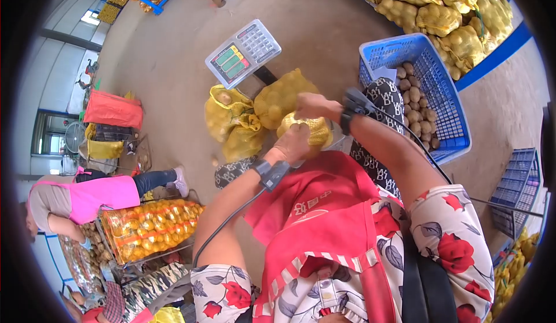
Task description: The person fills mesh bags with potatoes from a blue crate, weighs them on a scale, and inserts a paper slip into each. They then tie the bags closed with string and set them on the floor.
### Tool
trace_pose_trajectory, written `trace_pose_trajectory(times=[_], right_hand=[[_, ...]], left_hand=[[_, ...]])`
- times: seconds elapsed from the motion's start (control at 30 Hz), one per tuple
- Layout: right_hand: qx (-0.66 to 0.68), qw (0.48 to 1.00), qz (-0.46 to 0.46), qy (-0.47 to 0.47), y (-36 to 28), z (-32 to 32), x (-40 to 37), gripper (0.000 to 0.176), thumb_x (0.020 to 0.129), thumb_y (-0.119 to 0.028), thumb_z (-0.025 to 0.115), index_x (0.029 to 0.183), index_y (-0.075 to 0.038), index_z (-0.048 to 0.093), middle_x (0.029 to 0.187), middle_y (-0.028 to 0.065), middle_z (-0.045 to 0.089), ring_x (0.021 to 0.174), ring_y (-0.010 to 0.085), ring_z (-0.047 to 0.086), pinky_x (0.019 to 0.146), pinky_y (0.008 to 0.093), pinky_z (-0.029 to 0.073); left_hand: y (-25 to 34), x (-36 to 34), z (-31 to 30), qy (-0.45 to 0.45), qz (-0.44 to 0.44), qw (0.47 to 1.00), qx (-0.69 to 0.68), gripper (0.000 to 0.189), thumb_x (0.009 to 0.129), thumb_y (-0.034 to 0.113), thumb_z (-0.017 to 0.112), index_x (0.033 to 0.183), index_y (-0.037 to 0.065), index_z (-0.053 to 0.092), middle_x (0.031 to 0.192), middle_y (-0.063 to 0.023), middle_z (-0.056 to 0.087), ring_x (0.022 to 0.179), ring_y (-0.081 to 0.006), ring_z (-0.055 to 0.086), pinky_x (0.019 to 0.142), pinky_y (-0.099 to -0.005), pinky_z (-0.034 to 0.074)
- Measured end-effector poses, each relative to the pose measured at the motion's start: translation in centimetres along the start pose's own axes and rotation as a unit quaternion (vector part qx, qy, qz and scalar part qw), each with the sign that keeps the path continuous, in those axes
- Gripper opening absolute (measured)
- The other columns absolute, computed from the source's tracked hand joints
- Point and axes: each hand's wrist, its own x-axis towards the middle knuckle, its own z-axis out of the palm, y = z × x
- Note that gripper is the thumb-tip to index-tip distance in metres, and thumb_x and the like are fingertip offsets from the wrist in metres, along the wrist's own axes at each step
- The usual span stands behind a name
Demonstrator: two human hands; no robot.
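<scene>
A filled yellow mesh bag (317,130) stands upright between my knees, with round produce inside. My left hand (291,143) is closed at its gathered upper part, on the near left side. Just above the bag's top, my right hand (314,106) is closed in a fist; what its fingers hold is hidden. Other filled yellow mesh bags (284,94) sit against it, and an open-topped yellow bag (223,111) with potatoes showing is to the left. Behind them rises the scale's keypad and display (243,53) on a post.
At my right stands a blue crate (449,111) holding loose potatoes (414,100). A blue-framed bin (495,56) of bagged potatoes is at the upper right. On the left, a person in a pink apron (101,198) is beside a bag of orange-yellow produce (153,227). Stacked crates (515,190) stand far right.
</scene>
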Motion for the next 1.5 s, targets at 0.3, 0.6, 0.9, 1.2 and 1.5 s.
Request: trace_pose_trajectory(times=[0.3, 0.6, 0.9, 1.2, 1.5], right_hand=[[-0.061, 0.98, -0.056, 0.182, -4.4, 1.7, 0.6, 0.031, 0.069, -0.035, 0.066, 0.08, -0.006, 0.063, 0.074, 0.0164, 0.061, 0.073, 0.0349, 0.059, 0.062, 0.0418, 0.045], [0.352, 0.913, 0.207, 0.003, -3.8, 5.7, -6.5, 0.038, 0.07, -0.029, 0.072, 0.083, 0.005, 0.063, 0.072, 0.0184, 0.06, 0.065, 0.026, 0.062, 0.055, 0.0364, 0.048], [0.216, 0.956, 0.144, 0.14, -2.9, 8.4, -7.0, 0.027, 0.068, -0.015, 0.068, 0.086, 0.003, 0.058, 0.071, 0.0178, 0.06, 0.066, 0.0255, 0.06, 0.059, 0.0349, 0.047], [0.001, 0.97, -0.078, 0.228, -3.8, 7.1, -7.4, 0.016, 0.07, -0.019, 0.064, 0.082, -0.009, 0.064, 0.071, 0.0116, 0.061, 0.068, 0.0309, 0.06, 0.06, 0.0405, 0.048], [-0.087, 0.99, -0.015, 0.112, -5.4, 5.4, -7.1, 0.019, 0.069, -0.023, 0.063, 0.063, -0.004, 0.063, 0.066, 0.0147, 0.06, 0.065, 0.0322, 0.06, 0.054, 0.0428, 0.046]], left_hand=[[0.6, -2.1, 0.5, -0.049, -0.307, 0.932, -0.185, 0.006, 0.07, 0.005, 0.055, 0.068, 0.002, 0.06, 0.066, -0.0195, 0.06, 0.065, -0.0358, 0.061, 0.061, -0.0437, 0.049], [2.7, -2.6, 4.5, 0.14, -0.638, 0.562, -0.506, 0.012, 0.064, -0.004, 0.062, 0.075, -0.002, 0.061, 0.07, -0.0131, 0.062, 0.064, -0.0221, 0.061, 0.058, -0.0318, 0.047], [4.1, -3.5, 5.3, 0.221, -0.542, 0.063, -0.808, 0.018, 0.078, 0.001, 0.06, 0.095, -0.003, 0.057, 0.095, -0.0155, 0.059, 0.084, -0.0286, 0.06, 0.066, -0.047, 0.051], [6.1, -3.2, 5.9, 0.282, -0.479, -0.063, -0.829, 0.026, 0.085, 0.021, 0.057, 0.107, 0.009, 0.054, 0.105, -0.0078, 0.058, 0.097, -0.0234, 0.053, 0.082, -0.0434, 0.043], [7.4, -1.9, 9.4, 0.336, -0.636, 0.391, -0.575, 0.02, 0.073, 0.012, 0.069, 0.089, 0.001, 0.062, 0.073, -0.0056, 0.062, 0.061, -0.0164, 0.059, 0.056, -0.0271, 0.048]])
